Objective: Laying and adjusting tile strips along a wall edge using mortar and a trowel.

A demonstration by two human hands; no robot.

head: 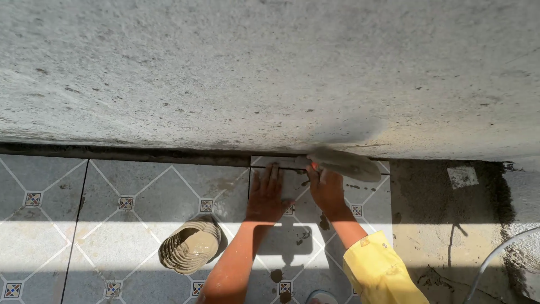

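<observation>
My left hand [266,195] lies flat, fingers together, on a grey patterned floor tile [371,208] near the foot of the wall. My right hand [326,188] grips the handle of a mortar-covered trowel [344,163], whose blade lies along the narrow strip of tile [275,161] at the wall's base. The right arm wears a yellow sleeve [382,273]. Blobs of wet mortar [324,223] spot the tile between my arms.
A rough grey cement wall [270,67] fills the upper half. Laid tiles [129,197] run left, with a round ribbed container of mortar [191,245] on them. Bare mortar bed [444,225] lies to the right, with a white hose [495,256] at the corner.
</observation>
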